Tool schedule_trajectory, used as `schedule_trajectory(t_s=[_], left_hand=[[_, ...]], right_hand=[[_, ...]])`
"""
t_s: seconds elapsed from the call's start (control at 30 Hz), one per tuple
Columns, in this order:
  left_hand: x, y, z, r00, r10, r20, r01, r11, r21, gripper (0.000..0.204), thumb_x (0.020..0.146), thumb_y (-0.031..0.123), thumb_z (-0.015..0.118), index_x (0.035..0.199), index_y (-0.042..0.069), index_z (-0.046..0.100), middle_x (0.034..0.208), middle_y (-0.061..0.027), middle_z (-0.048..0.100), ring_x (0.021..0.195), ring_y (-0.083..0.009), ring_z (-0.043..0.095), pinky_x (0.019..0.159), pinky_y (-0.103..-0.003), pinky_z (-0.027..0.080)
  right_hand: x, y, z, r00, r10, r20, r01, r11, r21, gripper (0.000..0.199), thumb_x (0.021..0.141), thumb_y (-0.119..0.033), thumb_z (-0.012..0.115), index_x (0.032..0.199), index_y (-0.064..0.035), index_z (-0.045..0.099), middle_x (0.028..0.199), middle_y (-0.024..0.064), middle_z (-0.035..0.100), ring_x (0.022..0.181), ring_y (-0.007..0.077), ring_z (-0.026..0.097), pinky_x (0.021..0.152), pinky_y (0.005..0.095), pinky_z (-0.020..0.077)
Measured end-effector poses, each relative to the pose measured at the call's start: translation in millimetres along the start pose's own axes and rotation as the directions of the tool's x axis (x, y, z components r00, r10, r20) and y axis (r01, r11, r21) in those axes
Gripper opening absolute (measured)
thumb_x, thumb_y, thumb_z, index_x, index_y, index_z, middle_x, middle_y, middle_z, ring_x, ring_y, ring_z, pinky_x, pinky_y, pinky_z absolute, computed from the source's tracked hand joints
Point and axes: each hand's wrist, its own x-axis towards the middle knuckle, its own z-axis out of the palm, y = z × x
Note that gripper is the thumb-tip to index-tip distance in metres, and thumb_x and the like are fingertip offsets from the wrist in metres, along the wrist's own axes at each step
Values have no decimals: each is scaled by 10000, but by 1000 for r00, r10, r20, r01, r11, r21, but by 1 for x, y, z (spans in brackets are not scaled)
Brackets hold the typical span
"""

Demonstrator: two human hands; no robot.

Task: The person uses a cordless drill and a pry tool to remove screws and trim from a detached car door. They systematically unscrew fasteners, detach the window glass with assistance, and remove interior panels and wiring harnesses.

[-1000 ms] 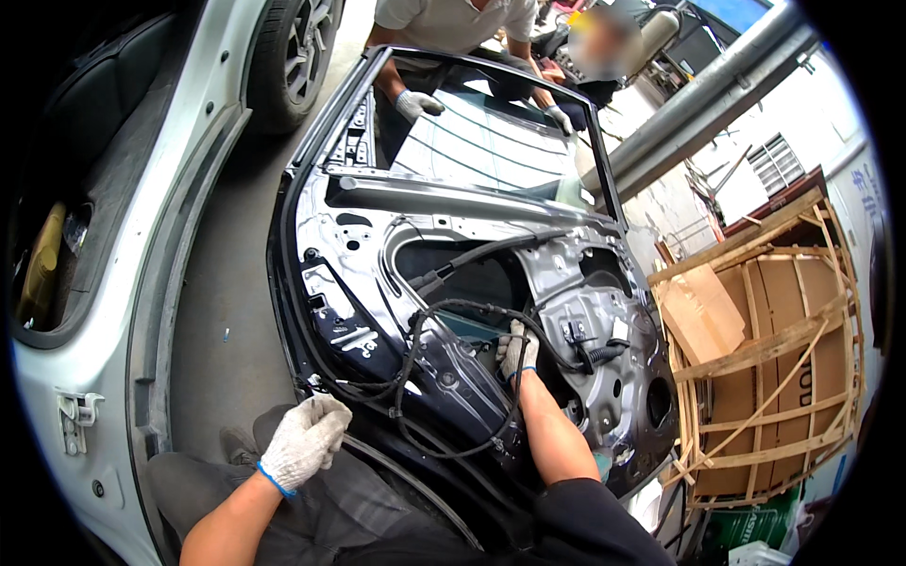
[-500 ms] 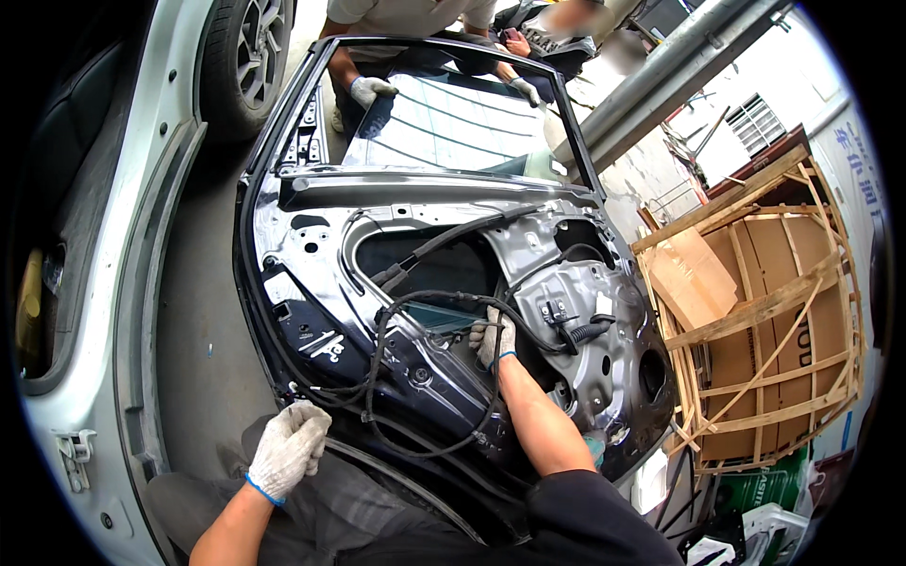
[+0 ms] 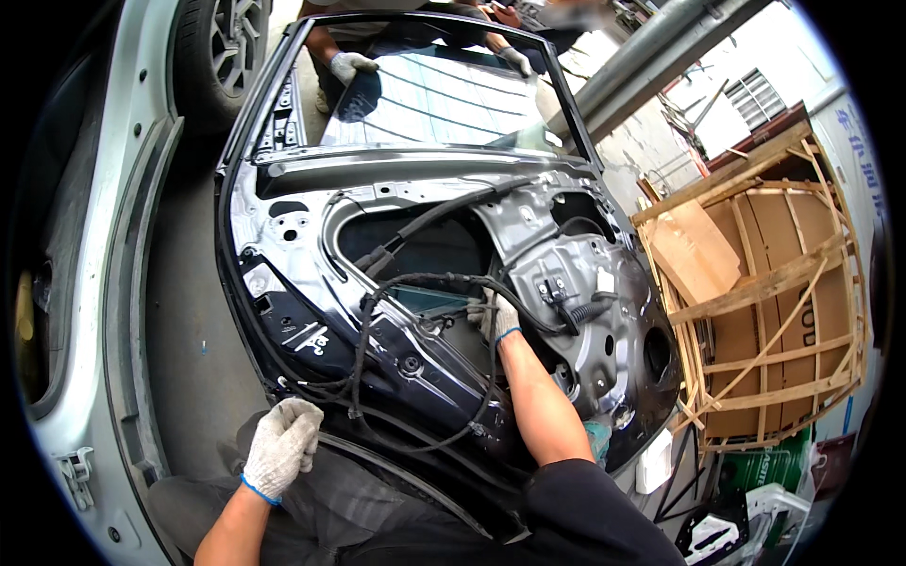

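A bare car door (image 3: 585, 302) leans before me, its inner metal panel facing up. My right hand (image 3: 502, 315), in a pale knit glove, reaches into the large opening, fingers curled beside the lower part of the window glass (image 3: 425, 300). A black wiring harness (image 3: 362, 354) loops over the panel and crosses in front of these fingers, so what they hold is hidden. Closed in a fist, my gloved left hand (image 3: 285, 443) is above my leg, near the door's lower left corner, with nothing visible in it. Another person's gloved hands (image 3: 353, 66) touch the glass within the window frame.
A pale car body (image 3: 90, 311) with an open doorway stands on the left, a wheel (image 3: 224, 57) beyond it. On the right are a wooden crate (image 3: 755, 307) around cardboard and a metal post (image 3: 651, 71). A white box (image 3: 654, 462) lies beside the door.
The view has shifted, so the door sits higher and slightly further left in the picture. Both my hands keep nearly the same poses; the right remains in the opening.
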Motion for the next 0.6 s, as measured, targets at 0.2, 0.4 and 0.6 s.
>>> schedule_trajectory(t_s=[0.2, 0.4, 0.6], left_hand=[[2, -4, 9, 1000, 5, 0, -5, 999, 53, 163, 938, 198, 608, 984, 52, 553, 647, -12, 499, 486, -77, 425, 428, -232, 379], [9, -10, 11, 999, 36, -24, -34, 994, 107, 166, 945, 208, 598, 981, 53, 551, 641, -9, 499, 477, -80, 428, 420, -235, 379], [15, -16, 10, 999, 43, -10, -40, 977, 211, 177, 945, 202, 568, 1035, 50, 579, 675, 5, 509, 521, -69, 442, 447, -221, 392]], right_hand=[[6, 4, -5, 999, -3, 40, 5, 999, -31, 423, 976, -523, 539, 764, -173, 432, 615, -10, 421, 466, 91, 373, 393, 233, 276], [14, 8, -1, 1000, 2, -14, -3, 998, -60, 419, 988, -499, 520, 768, -150, 449, 613, 15, 436, 475, 111, 411, 399, 255, 327], [4, 4, -9, 991, -123, 46, 128, 983, -133, 322, 1013, -434, 485, 884, -146, 553, 626, 32, 539, 480, 134, 491, 429, 289, 390]])
